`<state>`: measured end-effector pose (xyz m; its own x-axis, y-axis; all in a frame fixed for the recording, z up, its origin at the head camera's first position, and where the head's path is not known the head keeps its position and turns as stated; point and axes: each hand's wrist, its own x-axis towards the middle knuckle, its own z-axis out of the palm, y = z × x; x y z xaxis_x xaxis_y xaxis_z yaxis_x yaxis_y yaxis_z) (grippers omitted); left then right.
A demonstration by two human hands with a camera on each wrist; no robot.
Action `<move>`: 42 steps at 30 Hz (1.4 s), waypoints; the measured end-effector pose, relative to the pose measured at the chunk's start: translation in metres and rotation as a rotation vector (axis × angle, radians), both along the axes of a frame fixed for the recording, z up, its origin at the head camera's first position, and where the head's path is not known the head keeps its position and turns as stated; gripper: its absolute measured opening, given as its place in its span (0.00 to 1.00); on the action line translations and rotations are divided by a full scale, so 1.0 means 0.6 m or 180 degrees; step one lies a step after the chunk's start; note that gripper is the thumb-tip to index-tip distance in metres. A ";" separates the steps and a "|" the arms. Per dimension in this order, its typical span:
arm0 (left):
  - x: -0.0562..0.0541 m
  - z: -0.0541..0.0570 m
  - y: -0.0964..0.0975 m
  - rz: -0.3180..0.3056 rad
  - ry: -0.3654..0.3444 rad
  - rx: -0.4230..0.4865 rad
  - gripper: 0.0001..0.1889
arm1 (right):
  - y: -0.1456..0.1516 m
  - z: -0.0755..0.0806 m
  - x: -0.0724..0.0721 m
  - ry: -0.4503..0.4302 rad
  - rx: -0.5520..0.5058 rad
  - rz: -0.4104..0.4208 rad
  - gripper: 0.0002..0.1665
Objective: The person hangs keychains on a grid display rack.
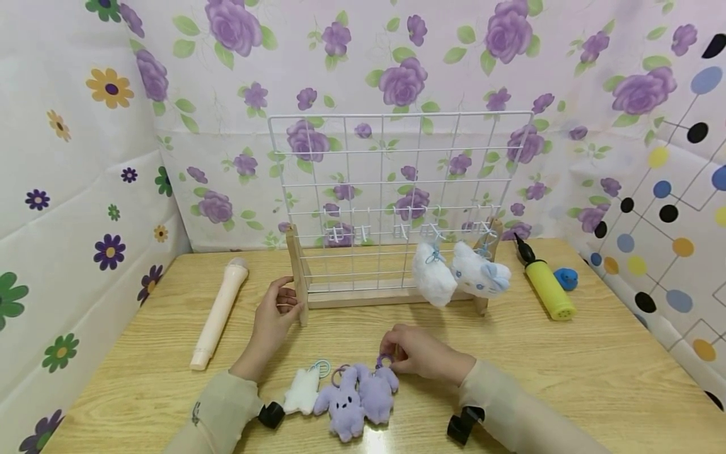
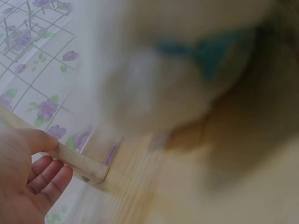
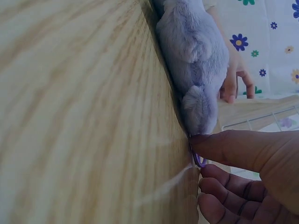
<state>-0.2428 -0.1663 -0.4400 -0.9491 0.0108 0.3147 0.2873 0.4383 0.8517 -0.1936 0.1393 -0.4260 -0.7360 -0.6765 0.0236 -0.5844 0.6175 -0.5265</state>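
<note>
"Firstly, the right hand (image 1: 421, 353)?"

"Thumb and fingers pinch the purple ring (image 1: 379, 361) of a purple plush toy (image 1: 378, 400). That toy lies on the worktop (image 1: 539, 378), between seven and eight o'clock from the hand in the head view."

"Noted. Left hand (image 1: 275, 312)?"

"It grips the wooden end post (image 1: 295, 255) of the wire rack (image 1: 401, 115), between nine and ten o'clock from the right hand."

"Adjacent items?"

"Touching the ringed toy, between eight and nine o'clock, lies a second plush (image 1: 345, 413), face up. Farther off at nine o'clock lies a white plush (image 1: 302, 392)."

"Condition of the rack?"

"Standing. Two fluffy toys (image 1: 434, 280) hang from its hooks, about one o'clock from the right hand."

"Remaining items?"

"A pale stick (image 1: 218, 318) at nine o'clock from the left hand; a yellow pump (image 1: 547, 289) at two o'clock from the right, a blue toy (image 1: 566, 279) just beside it."
</note>
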 end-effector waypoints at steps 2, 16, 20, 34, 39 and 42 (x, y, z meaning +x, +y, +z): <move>-0.001 -0.001 0.000 0.0002 -0.0010 0.0013 0.30 | 0.000 0.000 0.000 0.0034 0.0006 0.0013 0.07; -0.001 -0.001 0.000 -0.0015 -0.0042 0.0023 0.29 | 0.004 -0.002 0.002 -0.0247 -0.0209 -0.0093 0.08; 0.000 -0.001 0.000 -0.0013 -0.0028 0.0010 0.29 | 0.008 -0.002 0.004 -0.0302 -0.0289 -0.0089 0.07; 0.000 0.002 0.002 0.0002 -0.0108 0.0050 0.30 | 0.023 0.011 0.013 -0.0456 -0.0517 -0.0119 0.02; 0.002 0.004 0.002 0.0008 -0.0148 0.0035 0.30 | 0.025 0.021 0.015 -0.0293 -0.0504 -0.0093 0.02; 0.003 0.004 0.002 0.0011 -0.0150 0.0013 0.30 | 0.026 0.028 0.016 -0.0271 -0.0492 -0.0086 0.03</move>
